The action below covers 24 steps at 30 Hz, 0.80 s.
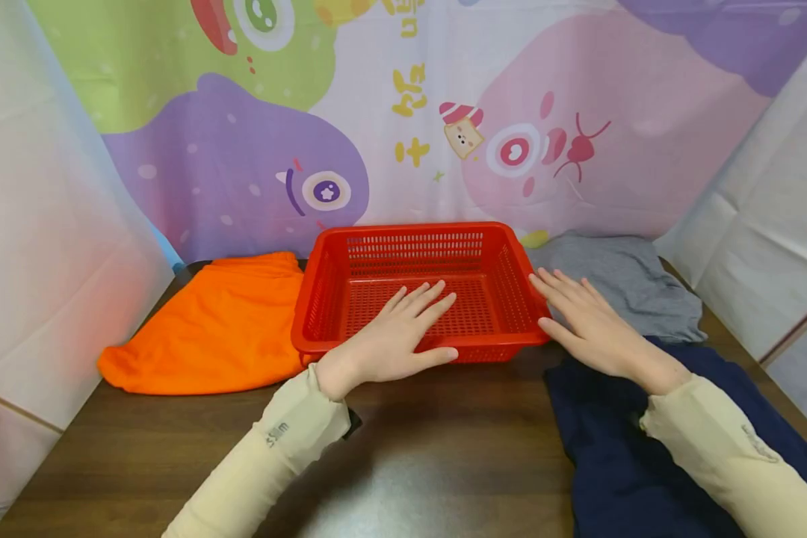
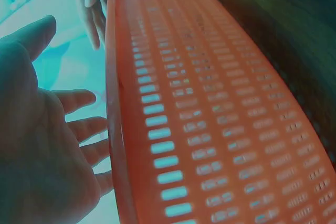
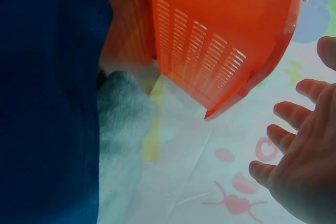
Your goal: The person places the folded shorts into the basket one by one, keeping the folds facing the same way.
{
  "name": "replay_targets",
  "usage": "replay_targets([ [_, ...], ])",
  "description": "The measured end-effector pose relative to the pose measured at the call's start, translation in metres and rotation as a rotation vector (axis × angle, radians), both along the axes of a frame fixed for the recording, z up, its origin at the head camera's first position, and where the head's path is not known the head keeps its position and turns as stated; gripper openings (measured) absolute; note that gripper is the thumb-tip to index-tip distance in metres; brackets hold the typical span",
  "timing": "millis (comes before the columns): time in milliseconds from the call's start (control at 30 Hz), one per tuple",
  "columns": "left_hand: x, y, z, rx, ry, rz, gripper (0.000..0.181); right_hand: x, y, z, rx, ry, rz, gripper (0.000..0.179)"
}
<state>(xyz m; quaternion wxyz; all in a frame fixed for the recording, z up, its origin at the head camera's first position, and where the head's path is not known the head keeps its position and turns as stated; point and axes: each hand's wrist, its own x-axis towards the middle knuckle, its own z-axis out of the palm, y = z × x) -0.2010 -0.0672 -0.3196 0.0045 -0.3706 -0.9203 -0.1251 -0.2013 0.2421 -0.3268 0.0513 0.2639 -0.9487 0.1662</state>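
A red plastic basket [image 1: 410,351] with slotted walls stands at the back middle of the table, with nothing inside it that I can see. My left hand [image 1: 393,340], fingers straight and spread, hovers over its front rim; the left wrist view shows the palm [image 2: 47,145] beside the basket's rim [image 2: 115,103]. My right hand [image 1: 595,329] is held out flat near the basket's right front corner, above the grey cloth [image 1: 628,280] and the navy cloth [image 1: 619,441]. In the right wrist view its fingers [image 3: 289,114] are apart from the basket [image 3: 210,40]. Neither hand holds anything.
Left of the basket lies an orange folded cloth [image 1: 222,329], close against its side. The brown wooden table [image 1: 430,456] extends in front. Behind hangs a printed curtain [image 1: 403,187], with white panels [image 1: 60,202] at both sides.
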Motion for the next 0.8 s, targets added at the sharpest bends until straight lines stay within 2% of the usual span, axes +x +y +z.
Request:
replay_targets([
  [267,0.015,0.012,-0.003,0.005,0.009,-0.072,0.077,0.014,0.017,-0.002,-0.011,-0.006,-0.032,0.062],
  [600,0.030,0.028,-0.003,0.024,0.040,-0.220,0.076,0.032,0.042,-0.005,-0.031,-0.012,-0.025,0.061],
  [800,0.037,0.038,-0.003,0.015,0.067,-0.268,0.072,0.039,0.052,-0.007,-0.043,-0.055,-0.076,0.062],
])
